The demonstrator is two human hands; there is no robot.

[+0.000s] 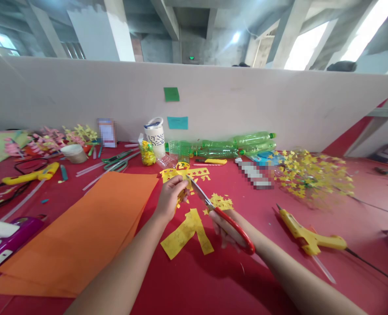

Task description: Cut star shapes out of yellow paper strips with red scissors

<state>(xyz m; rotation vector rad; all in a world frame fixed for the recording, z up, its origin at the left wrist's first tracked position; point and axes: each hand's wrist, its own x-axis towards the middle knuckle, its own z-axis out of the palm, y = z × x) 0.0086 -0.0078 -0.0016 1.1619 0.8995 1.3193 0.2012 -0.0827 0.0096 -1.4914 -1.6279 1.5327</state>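
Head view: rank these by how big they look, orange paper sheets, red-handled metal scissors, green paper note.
1. Orange paper sheets, clearly largest
2. Red-handled metal scissors, partly hidden by the right hand
3. Green paper note, smallest

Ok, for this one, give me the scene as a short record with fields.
Left hand: holds a small yellow piece
Right hand: holds red-handled scissors, tips at that piece
Near the hands: loose yellow stars, a yellow offcut
Left side: orange sheets
Right side: yellow glue gun, star spray
Back: green bottles before a pale partition
Surface: red tabletop
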